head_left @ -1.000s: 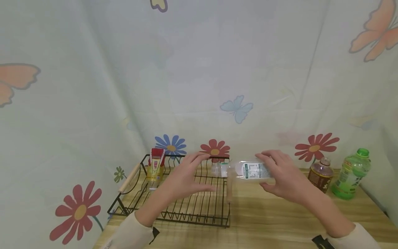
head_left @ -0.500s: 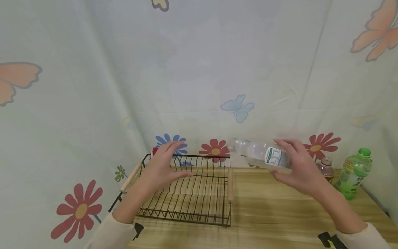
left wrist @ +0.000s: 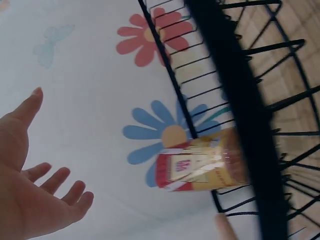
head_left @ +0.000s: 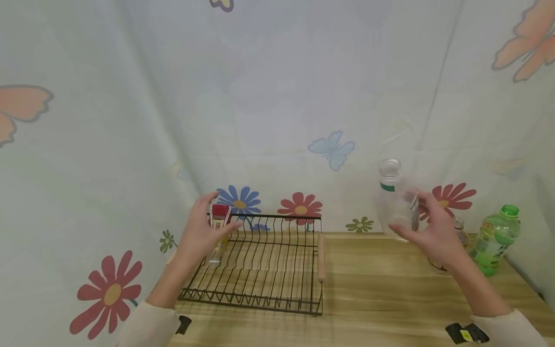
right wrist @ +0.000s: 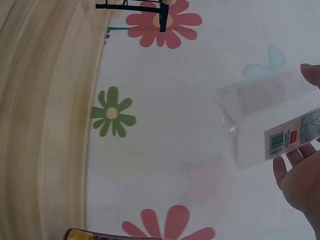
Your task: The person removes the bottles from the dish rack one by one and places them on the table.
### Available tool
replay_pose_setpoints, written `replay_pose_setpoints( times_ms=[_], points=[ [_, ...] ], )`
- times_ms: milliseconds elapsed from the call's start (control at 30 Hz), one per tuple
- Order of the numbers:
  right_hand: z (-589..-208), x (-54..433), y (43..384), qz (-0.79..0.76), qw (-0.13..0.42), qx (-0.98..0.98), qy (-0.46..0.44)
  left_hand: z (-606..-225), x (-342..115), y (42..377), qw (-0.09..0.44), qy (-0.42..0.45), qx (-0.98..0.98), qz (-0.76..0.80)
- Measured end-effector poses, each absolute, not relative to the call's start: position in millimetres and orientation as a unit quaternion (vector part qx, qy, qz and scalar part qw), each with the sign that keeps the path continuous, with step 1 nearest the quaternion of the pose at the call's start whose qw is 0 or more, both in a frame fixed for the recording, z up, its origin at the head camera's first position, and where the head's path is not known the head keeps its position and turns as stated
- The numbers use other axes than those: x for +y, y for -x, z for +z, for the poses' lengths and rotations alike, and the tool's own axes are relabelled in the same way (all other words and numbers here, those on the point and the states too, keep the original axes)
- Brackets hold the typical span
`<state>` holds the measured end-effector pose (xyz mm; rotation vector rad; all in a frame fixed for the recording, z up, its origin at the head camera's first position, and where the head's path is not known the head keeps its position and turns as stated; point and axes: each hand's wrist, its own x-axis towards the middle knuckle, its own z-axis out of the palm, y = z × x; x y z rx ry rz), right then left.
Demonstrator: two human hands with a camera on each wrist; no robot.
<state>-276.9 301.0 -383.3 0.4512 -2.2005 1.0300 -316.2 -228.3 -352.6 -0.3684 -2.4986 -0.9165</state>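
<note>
A clear plastic bottle with a white-and-green label is held nearly upright above the table by my right hand, thumb in front and fingers behind. In the right wrist view the clear bottle shows its square base and label. My left hand is raised over the left end of a black wire dish rack, thumb and fingers spread with nothing between them. Behind it, partly covered, a yellow container with a red top stands in the rack; in the left wrist view this yellow container is apart from the hand.
On the right of the wooden table stand a green bottle and a dark brown bottle, mostly hidden by my right hand. The rack has a wooden handle at its right end. A flowered curtain hangs behind.
The clear bottle has gone from lying sideways over the rack to nearly upright, farther right and higher in my right hand. My left hand has moved left, away from the bottle's neck.
</note>
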Motion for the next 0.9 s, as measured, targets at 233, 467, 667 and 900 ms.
replay_pose_setpoints(
  times_ms=[233,467,667,900],
  points=[
    [-402,311,285,0.443,0.280,-0.840,-0.142,-387,-248,335,0.237,0.091,-0.893,-0.371],
    [-426,323,297,0.461,0.246,-0.846,-0.104,-416,-259,346,0.238,0.033,-0.893,-0.380],
    [-445,333,302,0.481,0.205,-0.848,-0.084,-427,-263,350,0.219,0.001,-0.896,-0.385],
    [-463,340,307,0.483,0.179,-0.855,-0.064,-446,-265,357,0.209,-0.022,-0.899,-0.385]
  ],
)
